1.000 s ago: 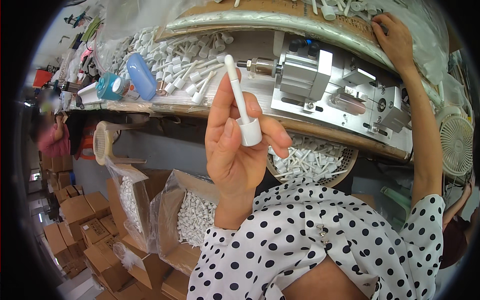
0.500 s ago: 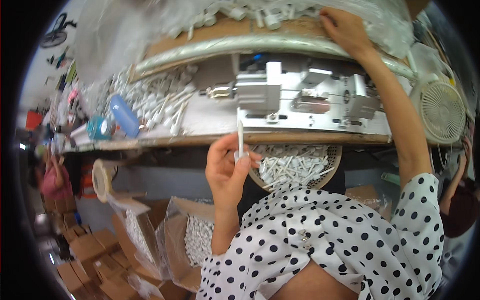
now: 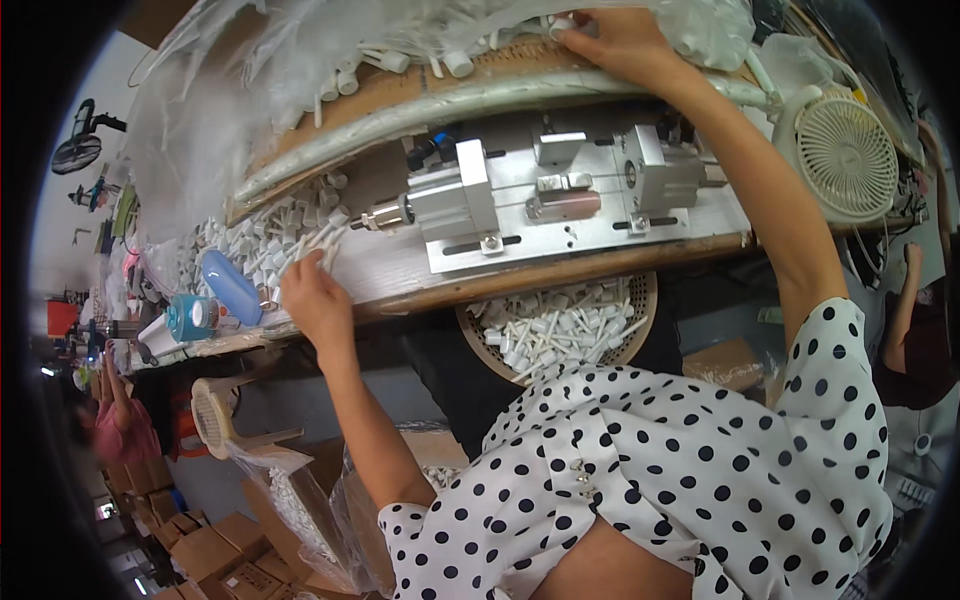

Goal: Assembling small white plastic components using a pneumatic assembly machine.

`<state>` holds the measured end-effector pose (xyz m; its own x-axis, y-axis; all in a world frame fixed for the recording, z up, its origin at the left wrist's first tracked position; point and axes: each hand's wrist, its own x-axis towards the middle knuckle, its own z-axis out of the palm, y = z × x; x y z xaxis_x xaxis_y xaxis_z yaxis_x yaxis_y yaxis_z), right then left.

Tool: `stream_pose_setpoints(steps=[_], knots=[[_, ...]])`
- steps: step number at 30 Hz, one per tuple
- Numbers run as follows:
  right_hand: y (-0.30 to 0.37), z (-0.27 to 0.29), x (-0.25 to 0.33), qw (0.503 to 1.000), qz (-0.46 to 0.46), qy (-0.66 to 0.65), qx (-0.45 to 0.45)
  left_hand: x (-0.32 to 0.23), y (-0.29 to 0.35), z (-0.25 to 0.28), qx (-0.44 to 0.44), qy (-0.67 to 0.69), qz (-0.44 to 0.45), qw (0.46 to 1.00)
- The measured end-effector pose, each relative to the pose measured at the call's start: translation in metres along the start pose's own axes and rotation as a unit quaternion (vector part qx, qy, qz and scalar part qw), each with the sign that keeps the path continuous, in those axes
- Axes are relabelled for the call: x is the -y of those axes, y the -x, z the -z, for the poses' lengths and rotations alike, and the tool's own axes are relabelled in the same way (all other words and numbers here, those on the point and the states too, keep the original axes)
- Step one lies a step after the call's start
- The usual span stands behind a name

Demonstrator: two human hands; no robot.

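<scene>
My left hand (image 3: 318,300) is at the pile of white stemmed plastic parts (image 3: 265,240) on the left of the bench. Its fingers are curled in by the ends of several thin white stems, and whatever they grip is hidden. At the far shelf, my right hand (image 3: 625,45) pinches a white plastic cap (image 3: 562,26) between thumb and fingers, beside clear plastic sheeting. Between my arms stands a silver metal clamping fixture (image 3: 560,215), with a pinkish block (image 3: 570,205) at its middle.
A round basket (image 3: 640,335) of white parts sits below the bench edge (image 3: 590,262). A blue plastic piece (image 3: 232,288) and a teal container (image 3: 190,318) stand left, a white fan (image 3: 840,155) right. Open cartons (image 3: 300,510) of parts are lower left. Other people work at both sides.
My left hand has moved left from in front of the bench, where it held up a white stemmed part, to the pile. My right hand has shifted left along the shelf and now pinches a cap.
</scene>
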<state>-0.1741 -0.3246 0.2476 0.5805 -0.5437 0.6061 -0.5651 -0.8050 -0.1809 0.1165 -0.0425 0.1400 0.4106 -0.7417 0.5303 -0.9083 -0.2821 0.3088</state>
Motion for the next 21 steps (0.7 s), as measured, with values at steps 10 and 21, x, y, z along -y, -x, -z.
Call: stream_pose_setpoints(steps=[10, 21], knots=[[0.112, 0.048, 0.048, 0.947, 0.184, -0.261, 0.026, 0.004, 0.0, -0.016, -0.137, -0.105, -0.043, 0.984], [0.142, 0.011, 0.065, 0.923, 0.278, -0.263, -0.034, -0.157, 0.005, -0.009, -0.006, 0.326, -0.088, 0.941]])
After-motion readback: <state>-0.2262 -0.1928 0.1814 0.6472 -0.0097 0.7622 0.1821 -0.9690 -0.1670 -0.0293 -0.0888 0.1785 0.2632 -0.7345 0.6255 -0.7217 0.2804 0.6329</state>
